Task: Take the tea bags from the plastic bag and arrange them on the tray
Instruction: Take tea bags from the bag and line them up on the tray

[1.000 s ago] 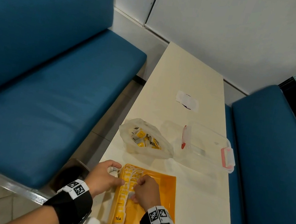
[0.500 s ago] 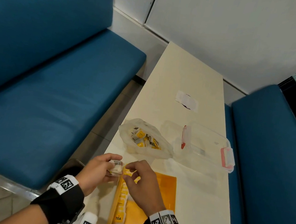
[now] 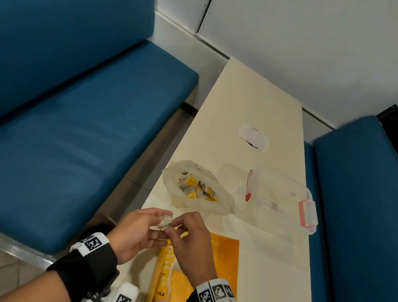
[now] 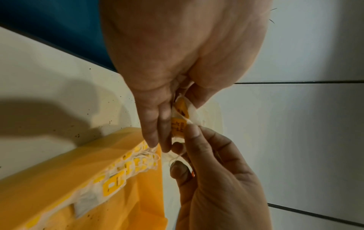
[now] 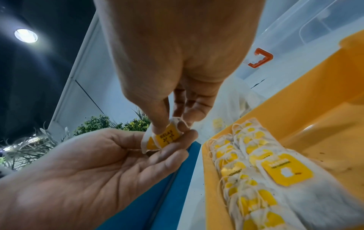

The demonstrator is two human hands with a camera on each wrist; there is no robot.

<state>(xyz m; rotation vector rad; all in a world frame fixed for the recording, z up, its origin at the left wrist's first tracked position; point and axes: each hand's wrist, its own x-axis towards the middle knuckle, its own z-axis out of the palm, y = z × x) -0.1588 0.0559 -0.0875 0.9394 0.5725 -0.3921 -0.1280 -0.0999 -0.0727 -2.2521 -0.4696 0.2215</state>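
Both hands meet above the tabletop: the left hand and the right hand pinch one tea bag between their fingertips. Below them the yellow tray carries a row of tea bags along its left side. Further back, the plastic bag lies open with more tea bags inside; right of it stands a clear lidded box.

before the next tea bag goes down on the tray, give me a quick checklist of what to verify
1. Tea bag held: ok, left hand and right hand both pinch it.
2. String free: cannot tell, loops around the fingers.
3. Row of tea bags neat: ok, along the tray's left side.
4. Space on tray: ok, right part bare.
5. Plastic bag still holds tea bags: ok.
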